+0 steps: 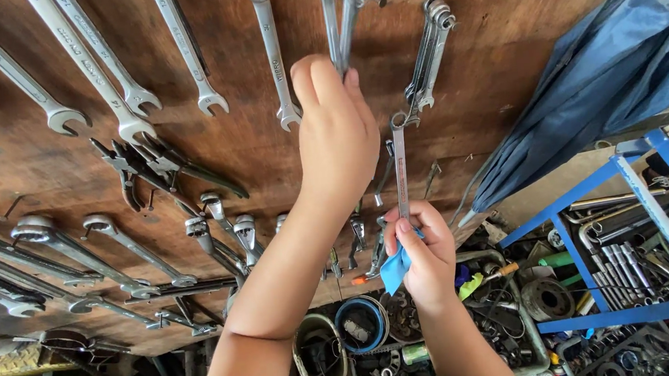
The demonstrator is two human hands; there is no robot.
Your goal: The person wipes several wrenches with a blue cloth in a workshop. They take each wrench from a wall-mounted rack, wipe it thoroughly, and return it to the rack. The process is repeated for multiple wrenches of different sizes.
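A wooden wall board (499, 44) carries many hanging steel wrenches. My left hand (337, 143) reaches up to the top middle of the board and its fingers close around a pair of hanging wrenches (339, 6). Lower down, my right hand (425, 261) grips a slim combination wrench (401, 166) by its lower end and holds it upright against the board. A blue cloth (394, 270) is bunched in the same hand. A cluster of ring wrenches (429, 51) hangs just right of the slim wrench's top.
Large open-end wrenches (90, 64) and pliers (147, 164) fill the board's left side. A blue metal rack (633, 186) with wrenches and pipes stands at the right, blue fabric (622, 66) above it. Cans, coils and parts (362, 323) crowd the floor below.
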